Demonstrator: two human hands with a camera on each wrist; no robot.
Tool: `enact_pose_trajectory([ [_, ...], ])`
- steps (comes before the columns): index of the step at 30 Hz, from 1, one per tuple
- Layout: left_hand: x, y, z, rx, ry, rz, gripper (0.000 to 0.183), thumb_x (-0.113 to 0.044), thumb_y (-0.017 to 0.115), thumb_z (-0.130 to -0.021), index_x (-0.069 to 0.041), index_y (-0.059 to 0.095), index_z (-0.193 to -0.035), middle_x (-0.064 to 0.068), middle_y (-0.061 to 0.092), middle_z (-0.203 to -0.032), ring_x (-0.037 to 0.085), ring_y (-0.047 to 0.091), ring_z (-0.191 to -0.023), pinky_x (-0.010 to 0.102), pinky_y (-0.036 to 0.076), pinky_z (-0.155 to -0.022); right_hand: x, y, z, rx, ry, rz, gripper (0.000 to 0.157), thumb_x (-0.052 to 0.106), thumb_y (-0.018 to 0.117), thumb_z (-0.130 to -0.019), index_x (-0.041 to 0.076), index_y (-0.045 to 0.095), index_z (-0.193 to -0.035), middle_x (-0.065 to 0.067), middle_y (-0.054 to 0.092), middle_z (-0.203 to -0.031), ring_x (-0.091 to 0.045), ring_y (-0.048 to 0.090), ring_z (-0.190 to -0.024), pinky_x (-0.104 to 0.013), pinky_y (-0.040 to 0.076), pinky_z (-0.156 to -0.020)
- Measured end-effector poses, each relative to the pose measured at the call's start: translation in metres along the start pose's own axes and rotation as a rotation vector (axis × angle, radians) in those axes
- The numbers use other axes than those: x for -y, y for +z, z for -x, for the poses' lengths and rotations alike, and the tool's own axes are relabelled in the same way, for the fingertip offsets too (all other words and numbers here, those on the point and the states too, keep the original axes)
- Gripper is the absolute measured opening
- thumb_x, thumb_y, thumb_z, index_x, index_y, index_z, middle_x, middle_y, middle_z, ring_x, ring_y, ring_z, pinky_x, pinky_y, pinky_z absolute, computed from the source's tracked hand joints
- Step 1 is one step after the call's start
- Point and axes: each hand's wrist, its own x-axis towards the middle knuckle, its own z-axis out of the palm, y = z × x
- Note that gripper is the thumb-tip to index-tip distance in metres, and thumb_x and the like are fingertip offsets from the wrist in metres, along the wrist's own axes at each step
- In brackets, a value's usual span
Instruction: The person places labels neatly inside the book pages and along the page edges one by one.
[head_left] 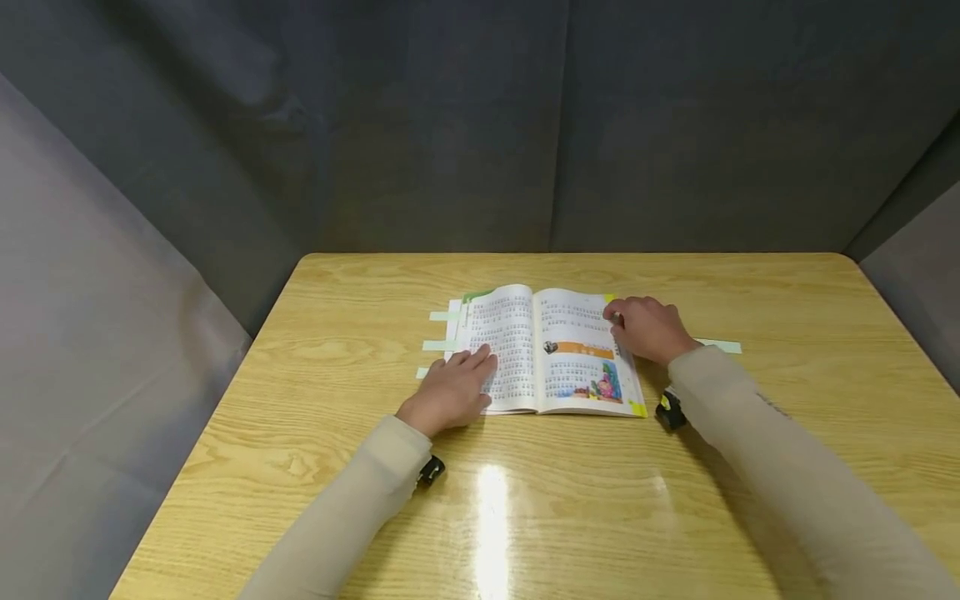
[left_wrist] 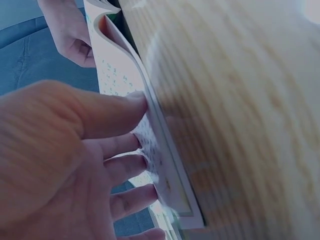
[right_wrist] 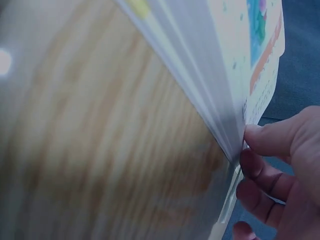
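An open book (head_left: 517, 325) with printed text lies on the table, its right page (head_left: 573, 329) bearing an orange banner and a coloured picture. My left hand (head_left: 450, 390) rests on the left page, fingers spread and fairly straight. In the left wrist view its thumb and fingertips touch the page (left_wrist: 117, 72) near the book's edge. At the outer edge of the right page is my right hand (head_left: 651, 327). The right wrist view shows that hand (right_wrist: 292, 155) pinching the page edge between thumb and index finger, with the pages (right_wrist: 200, 70) below slightly fanned.
Pale green tabs (head_left: 439, 346) stick out from the book's left side, and another tab (head_left: 722, 346) shows beyond the right wrist. The wooden table (head_left: 360, 308) extends around the book. A dark grey curtain (head_left: 442, 125) hangs behind the table, with lighter cloth (head_left: 82, 333) at the left.
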Motion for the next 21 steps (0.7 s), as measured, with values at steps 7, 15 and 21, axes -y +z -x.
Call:
enact_pose_trajectory([
  [7, 0.001, -0.0004, -0.0023, -0.01, -0.004, 0.002, 0.065, -0.037, 0.046, -0.104, -0.024, 0.017, -0.161, -0.003, 0.007, -0.17, 0.025, 0.015, -0.156, 0.053, 0.018, -0.127, 0.0003, -0.0018, -0.0008, -0.043, 0.004, -0.012, 0.024, 0.016, 0.062, -0.094, 0.008, 0.072, -0.114, -0.015, 0.071, -0.108, -0.032, 0.061, -0.095, -0.053, 0.041, -0.08],
  [15, 0.0029, 0.0, -0.0044, -0.008, -0.001, -0.002, 0.065, -0.037, 0.046, -0.104, -0.024, 0.016, -0.161, -0.003, 0.007, -0.17, 0.025, 0.015, -0.156, 0.054, 0.019, -0.126, -0.0017, -0.0001, -0.0016, 0.01, 0.021, -0.027, 0.036, 0.017, 0.056, -0.098, 0.01, 0.063, -0.133, -0.017, 0.069, -0.119, -0.034, 0.062, -0.104, -0.059, 0.041, -0.084],
  [21, 0.0032, -0.0017, -0.0063, -0.022, -0.001, -0.002, 0.064, -0.037, 0.046, -0.105, -0.024, 0.017, -0.161, -0.003, 0.008, -0.17, 0.025, 0.016, -0.156, 0.054, 0.021, -0.125, -0.0032, -0.0017, -0.0023, -0.005, 0.011, -0.065, 0.027, 0.017, 0.055, -0.098, 0.011, 0.068, -0.121, -0.017, 0.071, -0.115, -0.035, 0.063, -0.099, -0.06, 0.041, -0.084],
])
